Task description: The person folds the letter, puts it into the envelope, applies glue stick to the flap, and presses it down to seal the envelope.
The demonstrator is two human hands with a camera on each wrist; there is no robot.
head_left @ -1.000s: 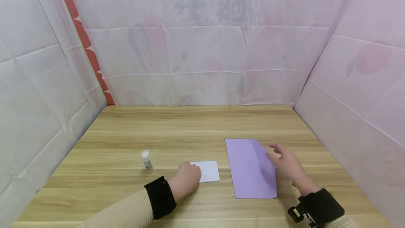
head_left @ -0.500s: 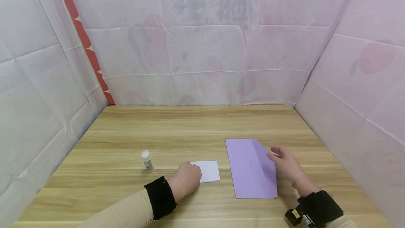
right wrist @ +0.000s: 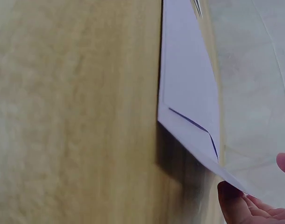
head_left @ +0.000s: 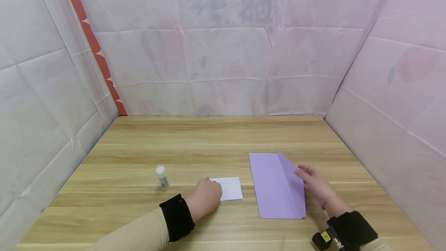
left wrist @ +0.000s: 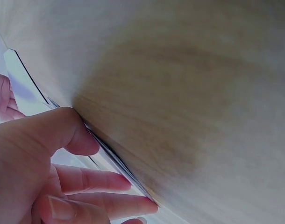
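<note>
The wooden surface has walls of pale sheet on three sides. Its far half is bare wood, and so is its left edge. All the things lie near the front edge.

There is one purple paper, one white paper stack and one glue stick.

The purple paper lies flat on the right side of the surface, near the front edge. Its right part is folded over, so a slanted flap lies on top. The right hand sits at the right edge of this paper. Its fingers are loosely bent and a little apart, and they touch the flap's edge. In the right wrist view the fingertips sit under the lifted paper edge.

The left hand rests on the left corner of the white stack, in the middle near the front edge. Its fingers lie fairly straight on the paper, and the thumb presses at the stack's edge.

The glue stick stands upright just left of the white stack, not touching it.
</note>
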